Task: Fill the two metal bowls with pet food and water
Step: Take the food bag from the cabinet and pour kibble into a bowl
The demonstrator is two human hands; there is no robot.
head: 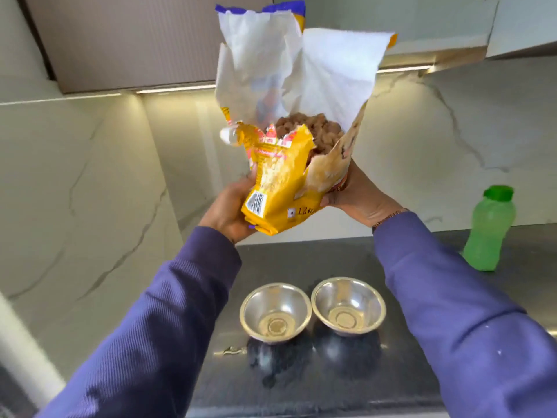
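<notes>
Item 1: yellow pet food bag (283, 188), torn open, raised above the counter at 12 o'clock of the bowls. I see brown kibble (310, 131) heaped inside; the white inner lining stands up behind it.

Item 2: left hand (229, 209), clamped on the bag's lower left corner at 8 o'clock of the bag.

Item 3: right hand (358, 197), wrapped around the bag's lower right side at 4 o'clock of the bag. Both arms wear purple sleeves.

Item 4: 2 metal bowls, left bowl (275, 312) and right bowl (348, 306), side by side, rims just beside each other, on the dark counter (422, 372). I see no kibble in either.

Item 5: green bottle (489, 229), capped, upright, at 2 o'clock of the bowls, well apart from them, near the marble wall (90, 176).
</notes>
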